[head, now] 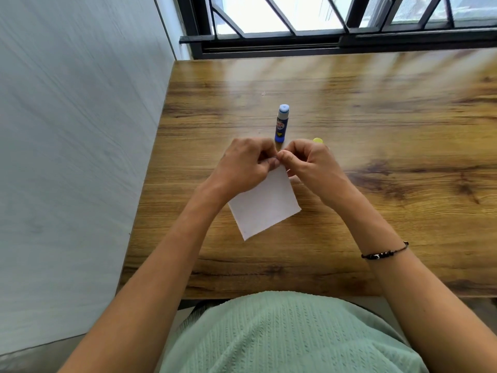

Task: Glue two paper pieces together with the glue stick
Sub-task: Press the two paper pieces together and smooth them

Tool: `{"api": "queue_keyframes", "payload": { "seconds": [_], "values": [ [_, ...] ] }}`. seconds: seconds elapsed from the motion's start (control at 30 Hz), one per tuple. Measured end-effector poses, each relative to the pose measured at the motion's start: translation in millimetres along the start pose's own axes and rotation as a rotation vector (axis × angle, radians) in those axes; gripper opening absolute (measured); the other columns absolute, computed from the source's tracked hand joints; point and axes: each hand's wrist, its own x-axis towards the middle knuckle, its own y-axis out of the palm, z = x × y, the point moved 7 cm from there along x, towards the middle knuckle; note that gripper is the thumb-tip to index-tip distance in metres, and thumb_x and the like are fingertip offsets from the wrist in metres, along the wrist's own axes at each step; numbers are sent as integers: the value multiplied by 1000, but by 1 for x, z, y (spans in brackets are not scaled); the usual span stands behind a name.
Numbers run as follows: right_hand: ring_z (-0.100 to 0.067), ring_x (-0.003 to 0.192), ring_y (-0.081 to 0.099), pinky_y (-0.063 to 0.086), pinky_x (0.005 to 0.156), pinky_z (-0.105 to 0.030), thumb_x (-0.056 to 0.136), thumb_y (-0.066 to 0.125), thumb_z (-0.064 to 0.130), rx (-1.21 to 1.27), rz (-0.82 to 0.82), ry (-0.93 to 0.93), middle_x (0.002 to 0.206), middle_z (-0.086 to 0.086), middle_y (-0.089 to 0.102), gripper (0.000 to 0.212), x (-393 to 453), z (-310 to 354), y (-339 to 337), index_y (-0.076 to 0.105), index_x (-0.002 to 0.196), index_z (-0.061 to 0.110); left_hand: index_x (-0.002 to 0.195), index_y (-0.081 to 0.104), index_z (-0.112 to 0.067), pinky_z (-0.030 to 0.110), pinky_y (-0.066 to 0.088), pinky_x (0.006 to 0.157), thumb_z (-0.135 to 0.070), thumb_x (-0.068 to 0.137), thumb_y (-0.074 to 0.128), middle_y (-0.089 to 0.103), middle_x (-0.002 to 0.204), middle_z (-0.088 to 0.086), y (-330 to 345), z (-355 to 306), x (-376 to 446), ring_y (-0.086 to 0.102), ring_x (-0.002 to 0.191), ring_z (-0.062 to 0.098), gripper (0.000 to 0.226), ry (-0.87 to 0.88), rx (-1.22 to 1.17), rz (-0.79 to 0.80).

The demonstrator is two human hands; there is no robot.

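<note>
Left hand point(243, 164): your fingers point(269, 165) are closed together on the far edge of the paper point(265, 204). You pinch it there, I think, to keep the corner steady while the other hand works.
Right hand point(309, 162): its fingers are also closed on the same far edge, thumb tip almost touching the left hand. The two pinches meet at one point, probably because you line up or press the sheets there.
Paper: white, held in the middle of the counter point(376, 130), near your body; the far edge is in your hands and the near corner points toward you. I cannot tell if it rests on the wood or hangs a little above it. I see only one white face, so I cannot tell if there are two pieces one on the other.
Glue stick point(281, 123): blue, it stands upright just beyond your hands, uncapped, with the pale tip showing. It is placed close so you can reach it again without moving the paper.
Cap point(318, 140): yellow, on the counter just right of the stick, half hidden behind your right hand.
Stage: in my judgement the glue is already put and you are joining the edges; this is not sure.
Care: press evenly, because a small slip now can fix the sheets crooked.
</note>
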Motion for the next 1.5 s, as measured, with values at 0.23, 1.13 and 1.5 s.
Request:
{"api": "queue_keyframes", "payload": {
  "seconds": [0.23,1.13,1.5],
  "values": [
    [-15,67,54,44,61,-31,89,57,23,106,-45,6,73,-4,57,13,-8,3,6,59,79,15,61,58,-21,22,44,59,-14,79,68,58,65,-7,-14,19,-5,52,61,6,22,-254,-383,-192],
    [-21,66,61,52,65,-35,85,62,21,-93,-71,68,75,-12,65,11,-15,-13,5,61,78,13,103,56,-15,12,41,71,-12,84,61,55,99,-5,-28,39,-29,51,90,9,19,-302,-206,-301],
    [-24,64,60,54,66,-41,81,67,14,-261,53,-117,64,-1,58,13,-1,19,7,58,72,16,83,60,-7,37,46,63,-11,85,54,63,78,10,-6,-3,-16,54,69,21,7,96,167,-120]
  ]
}}
